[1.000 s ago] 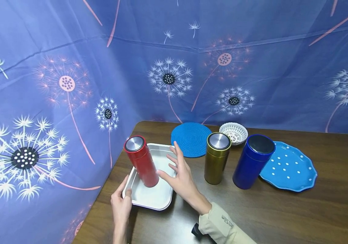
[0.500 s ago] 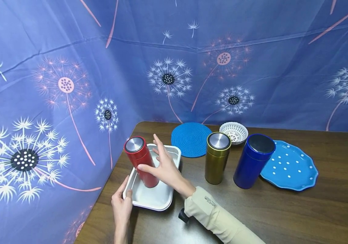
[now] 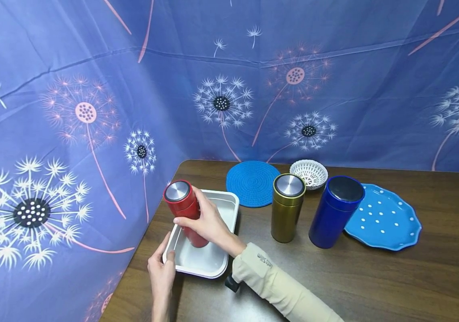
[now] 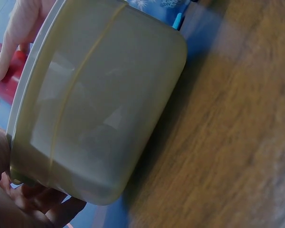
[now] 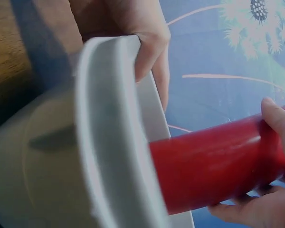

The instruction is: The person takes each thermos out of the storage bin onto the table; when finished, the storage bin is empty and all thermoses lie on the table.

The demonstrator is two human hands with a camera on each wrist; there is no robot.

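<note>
A red thermos flask (image 3: 178, 206) with a silver-topped lid stands inside a white rectangular tub (image 3: 209, 266). My right hand (image 3: 210, 223) wraps round the flask's upper body, thumb on the near side and fingers behind it. The left hand (image 3: 162, 270) grips the tub's left rim, thumb over the edge. In the left wrist view the tub's outer wall (image 4: 109, 95) fills the middle, the left fingers under its rim. The right wrist view has the red flask (image 5: 213, 164) rising past the tub's rim, its base hidden by the wall.
Right of the tub stand a gold flask (image 3: 286, 219) and a blue flask (image 3: 331, 219). Behind them are a round blue woven mat (image 3: 252, 183) and a white openwork basket (image 3: 309, 173). A blue polka-dot plate (image 3: 390, 219) lies at the right of the wooden table (image 3: 334, 286).
The right hand has moved left from the tub's right side and closed round the red flask. The left hand keeps its hold on the tub's rim.
</note>
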